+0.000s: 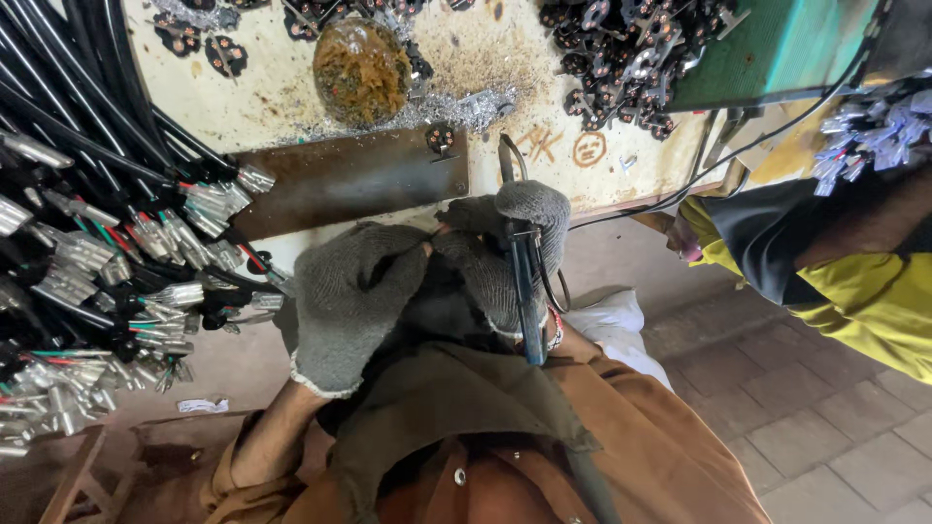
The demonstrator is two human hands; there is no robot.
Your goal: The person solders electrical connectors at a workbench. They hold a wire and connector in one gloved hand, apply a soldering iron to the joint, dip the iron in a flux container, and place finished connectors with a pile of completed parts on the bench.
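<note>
Joining small parts at the edge of a workbench (291, 107), both hands gloved.

Head view: the left hand (351, 303) and right hand (505, 254) meet fingertip to fingertip below the dark metal plate (354, 180), pinching a small piece too hidden to identify; the right hand is also closed on a blue-handled soldering tool (525, 291). Left of the plate lie many cables with metal terminals (116, 281). Above the plate sit black round parts (631, 49). Progress cannot be judged.
</note>
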